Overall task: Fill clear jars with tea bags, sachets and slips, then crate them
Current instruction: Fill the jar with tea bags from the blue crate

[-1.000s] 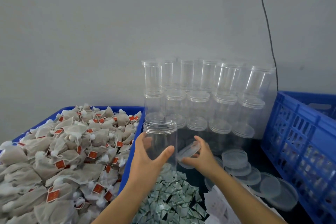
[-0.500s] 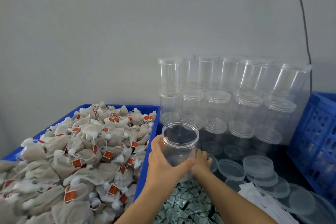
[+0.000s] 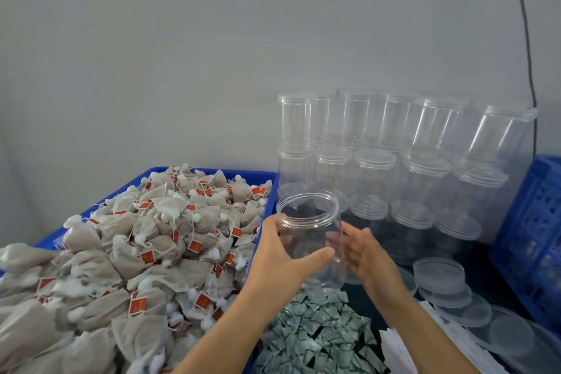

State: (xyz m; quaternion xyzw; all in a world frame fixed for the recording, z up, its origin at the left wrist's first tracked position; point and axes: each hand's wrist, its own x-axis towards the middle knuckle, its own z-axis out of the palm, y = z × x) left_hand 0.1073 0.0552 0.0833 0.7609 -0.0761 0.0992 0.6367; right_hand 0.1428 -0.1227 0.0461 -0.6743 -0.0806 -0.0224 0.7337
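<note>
A person's left hand (image 3: pixel 280 255) grips an open, empty clear plastic jar (image 3: pixel 309 234), right hand (image 3: pixel 368 258) flat against it; filling and crating remain undone.

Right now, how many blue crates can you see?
2: one crate on the left heaped with tea bags, one crate at the right edge, cut off by the frame.

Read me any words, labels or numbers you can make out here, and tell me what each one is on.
No text here can be read.
Red tags on the tea bags: pale marks, too small and blurred to read.
Green-and-white sachets: printed pattern, unreadable.
White paper slips: faint print, too blurred.
Clear jar in the hands, stacked jars, loose lids and blue crates: no lettering visible.
</note>
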